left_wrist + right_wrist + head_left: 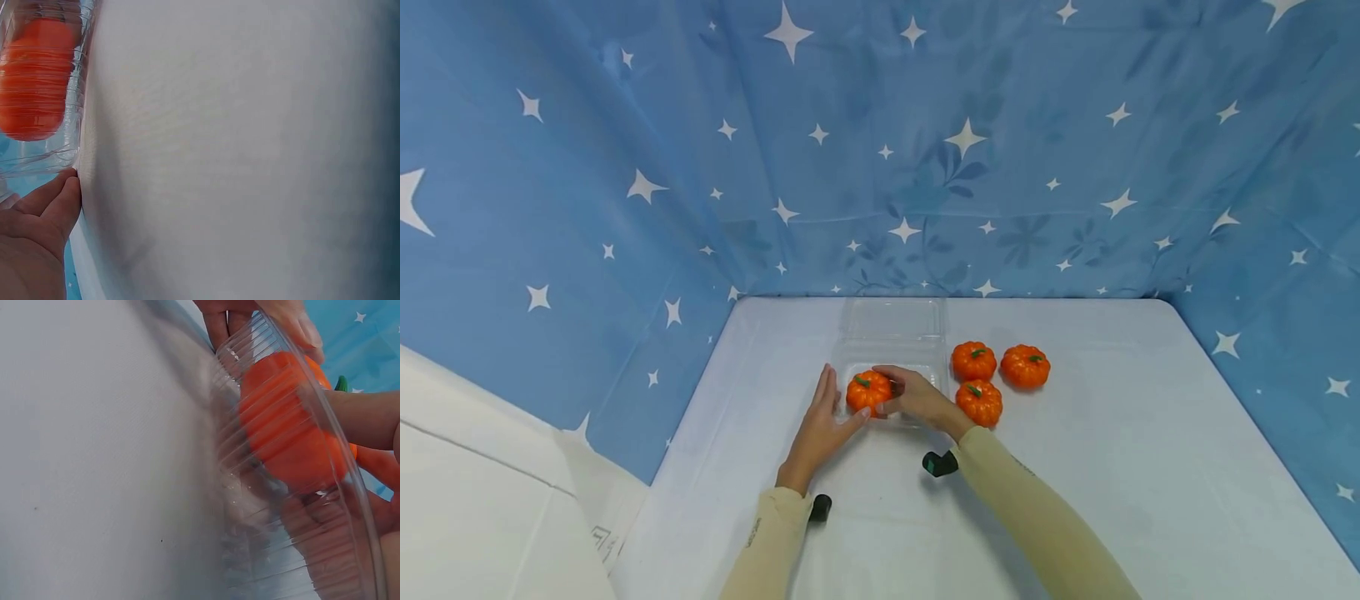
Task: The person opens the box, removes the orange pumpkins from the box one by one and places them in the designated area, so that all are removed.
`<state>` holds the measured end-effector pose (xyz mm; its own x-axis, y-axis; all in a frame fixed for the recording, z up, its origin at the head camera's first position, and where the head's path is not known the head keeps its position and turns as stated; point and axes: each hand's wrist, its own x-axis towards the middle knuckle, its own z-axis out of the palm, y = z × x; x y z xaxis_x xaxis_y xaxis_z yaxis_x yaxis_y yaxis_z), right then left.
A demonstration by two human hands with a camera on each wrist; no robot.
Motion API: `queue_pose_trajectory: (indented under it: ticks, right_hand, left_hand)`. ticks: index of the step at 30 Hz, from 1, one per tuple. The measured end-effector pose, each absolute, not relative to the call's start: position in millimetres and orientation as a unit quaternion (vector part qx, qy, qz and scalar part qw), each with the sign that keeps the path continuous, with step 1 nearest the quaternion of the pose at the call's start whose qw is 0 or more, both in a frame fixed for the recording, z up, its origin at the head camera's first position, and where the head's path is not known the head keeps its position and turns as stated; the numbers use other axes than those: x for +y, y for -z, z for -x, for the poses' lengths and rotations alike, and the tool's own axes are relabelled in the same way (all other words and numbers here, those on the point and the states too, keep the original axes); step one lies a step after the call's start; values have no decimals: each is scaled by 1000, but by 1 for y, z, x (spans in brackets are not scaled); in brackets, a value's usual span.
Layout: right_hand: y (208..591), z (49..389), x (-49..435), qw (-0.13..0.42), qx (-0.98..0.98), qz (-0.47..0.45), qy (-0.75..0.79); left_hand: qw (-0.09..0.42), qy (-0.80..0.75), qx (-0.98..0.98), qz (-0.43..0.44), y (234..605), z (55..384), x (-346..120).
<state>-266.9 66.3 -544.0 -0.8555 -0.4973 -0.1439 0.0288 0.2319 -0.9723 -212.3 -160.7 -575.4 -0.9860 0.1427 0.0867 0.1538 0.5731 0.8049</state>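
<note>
A clear plastic clamshell container lies with its lid folded back, away from me. Inside its tray sits a small orange toy pumpkin with a green stem. My right hand reaches in from the right, thumb and fingers around this pumpkin; the right wrist view shows them through the ribbed clear wall. On the tray's left side is my left hand, its fingers straight along the wall and its thumb stretched toward the front rim. In the left wrist view, its fingertips touch the container's edge.
Three more toy pumpkins cluster right of the container: one at the back, one in front beside my right wrist, one farther right. The white table ends at a blue star-patterned curtain.
</note>
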Motion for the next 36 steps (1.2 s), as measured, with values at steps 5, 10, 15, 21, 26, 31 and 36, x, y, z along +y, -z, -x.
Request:
queue_pose_trajectory:
  ticks: [5,10,15,21,26,31,36]
  right_hand:
    - [540,268,67,200,755,138,609]
    - [538,267,68,174,769,125,602]
    - [535,266,69,157,769,117,608]
    - [532,265,74,140,762,108,623]
    - [528,262,79,133,759,102,629]
    - [520,256,89,123,758,97,633]
    - [513,249,100,113,763,95,629]
  left_hand:
    - [0,451,-889,78,573,213,-160]
    - [5,448,-891,79,573,212,-159]
    - [3,448,-891,71,573,211,-159]
    - [5,453,-889,71,574,211,-158]
    - [7,466,-882,69,573,210,-158]
    - [6,473,-879,65,571,209,-156]
    - [1,465,-883,61,570,208,-156]
